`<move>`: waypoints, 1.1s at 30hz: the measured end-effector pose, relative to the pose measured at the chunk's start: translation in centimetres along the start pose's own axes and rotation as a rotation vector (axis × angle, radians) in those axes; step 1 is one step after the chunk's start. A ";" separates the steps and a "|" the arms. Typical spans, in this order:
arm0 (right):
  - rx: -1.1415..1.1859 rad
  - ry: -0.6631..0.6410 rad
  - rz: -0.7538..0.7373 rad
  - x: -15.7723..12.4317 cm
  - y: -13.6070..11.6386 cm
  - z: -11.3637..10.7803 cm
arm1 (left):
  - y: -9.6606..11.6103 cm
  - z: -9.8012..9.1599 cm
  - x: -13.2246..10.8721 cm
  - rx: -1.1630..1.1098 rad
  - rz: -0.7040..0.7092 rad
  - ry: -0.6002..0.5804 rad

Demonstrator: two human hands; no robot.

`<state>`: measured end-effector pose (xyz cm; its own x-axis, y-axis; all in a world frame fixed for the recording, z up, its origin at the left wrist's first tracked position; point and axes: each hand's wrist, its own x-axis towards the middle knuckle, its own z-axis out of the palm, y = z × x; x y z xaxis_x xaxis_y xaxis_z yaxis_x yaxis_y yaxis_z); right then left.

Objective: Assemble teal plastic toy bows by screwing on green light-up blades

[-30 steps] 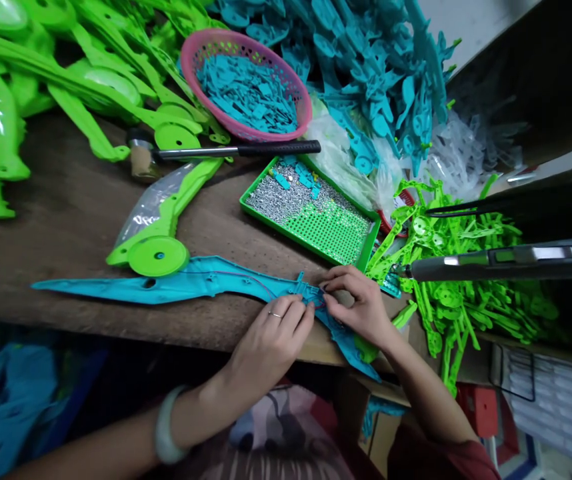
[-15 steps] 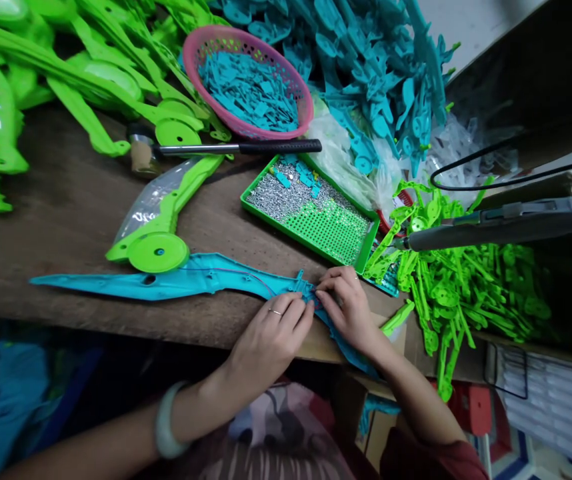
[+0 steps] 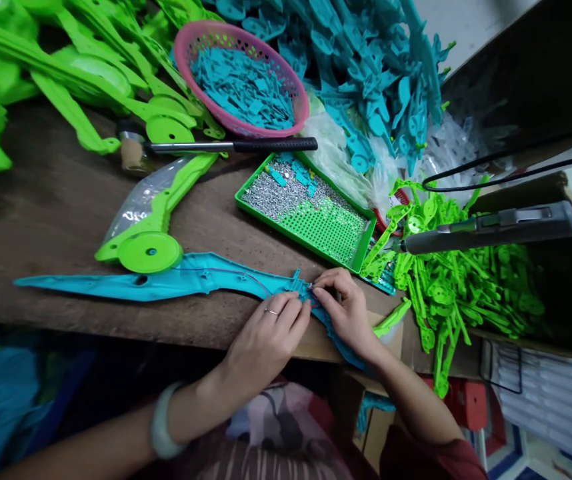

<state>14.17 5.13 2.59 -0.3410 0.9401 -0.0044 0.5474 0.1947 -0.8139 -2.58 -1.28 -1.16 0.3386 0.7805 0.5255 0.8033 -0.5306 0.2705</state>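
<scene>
A long blue plastic shell (image 3: 176,283) lies along the table's front edge, its inner ribs facing up. A thin dark reddish wire (image 3: 246,273) runs through it toward my fingers. My left hand (image 3: 273,330), with a ring and a pale bangle, is closed on the shell's near edge, fingertips pressed together. Opposite, my right hand (image 3: 349,313) pinches the wire close to the shell's small ribbed section, thumb against forefinger. The exact spot between the fingertips is partly hidden. A green disc (image 3: 150,252) on a green-and-clear piece overlaps the shell's left part.
Behind lie a green tray (image 3: 336,230) of screws, a black-handled hammer (image 3: 276,145) and a pink basket (image 3: 296,90) of blue pieces. Green parts (image 3: 116,73) and blue parts (image 3: 366,73) are heaped at the back. A power screwdriver (image 3: 491,228) hangs at right above more green parts.
The view has shifted slightly, so most things sit a little farther left. My right fingertips have shifted slightly at the ribbed section; my left hand keeps its place on the shell.
</scene>
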 end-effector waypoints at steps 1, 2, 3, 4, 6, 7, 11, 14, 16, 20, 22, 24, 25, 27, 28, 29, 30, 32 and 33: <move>-0.016 0.005 -0.002 -0.1 0.0 0.1 | 0.0 0.0 0.0 0.003 -0.002 0.001; -0.019 0.008 0.005 -0.2 -0.1 0.1 | 0.0 0.0 0.0 0.007 -0.004 0.003; -0.013 0.010 0.021 -0.3 -0.1 0.2 | 0.0 0.1 0.0 0.009 -0.006 0.003; -0.004 0.012 0.042 -0.3 -0.1 0.2 | 0.1 0.1 0.0 0.008 -0.009 0.000; -0.018 0.019 0.065 -0.3 0.0 0.3 | 0.1 0.2 0.0 0.002 -0.008 -0.009; -0.049 0.023 0.062 -0.2 0.0 0.3 | 0.1 0.2 0.0 -0.003 -0.006 -0.013; -0.096 -0.029 0.014 0.0 -0.2 -0.7 | 0.0 0.1 0.0 -0.004 0.009 -0.017; -0.204 0.021 -0.103 -1.2 -0.8 -1.7 | -0.1 -0.2 0.1 0.001 0.013 -0.047; -0.418 0.038 -0.247 -2.7 -1.2 -1.9 | -0.3 -0.4 0.3 -0.012 0.022 -0.095; -0.761 -0.039 -0.402 -5.3 -1.5 -0.4 | -1.4 -0.8 0.6 -0.028 0.082 -0.218; -0.824 -0.029 -0.404 -5.8 -1.4 0.5 | -2.1 -1.1 0.7 -0.042 0.159 -0.255; -0.835 -0.021 -0.366 -6.0 -1.2 0.9 | -2.8 -1.3 0.8 -0.045 0.241 -0.271; -0.832 -0.021 -0.339 -6.0 -1.2 1.0 | -3.0 -1.4 0.9 -0.034 0.267 -0.281; -0.820 -0.033 -0.289 -6.1 -1.2 0.7 | -3.2 -1.5 1.3 0.010 0.288 -0.311; -0.809 -0.048 -0.271 -6.2 -1.2 0.5 | -3.1 -1.6 1.5 0.035 0.292 -0.330; -0.791 -0.067 -0.262 -6.3 -1.1 0.3 | -3.0 -1.6 1.8 0.058 0.297 -0.350; -0.761 -0.081 -0.256 -6.4 -1.0 0.2 | -2.9 -1.7 2.1 0.076 0.302 -0.367; -0.667 -0.086 -0.247 -6.6 -0.5 -0.1 | -2.6 -1.7 2.7 0.103 0.312 -0.392; -0.619 -0.082 -0.250 -6.7 -0.3 -0.1 | -2.6 -1.7 2.9 0.112 0.314 -0.400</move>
<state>16.42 -1.22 2.94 -0.5577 0.8265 0.0771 0.7735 0.5512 -0.3129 -4.52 1.78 1.08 0.7149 0.6664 0.2118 0.6730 -0.7380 0.0503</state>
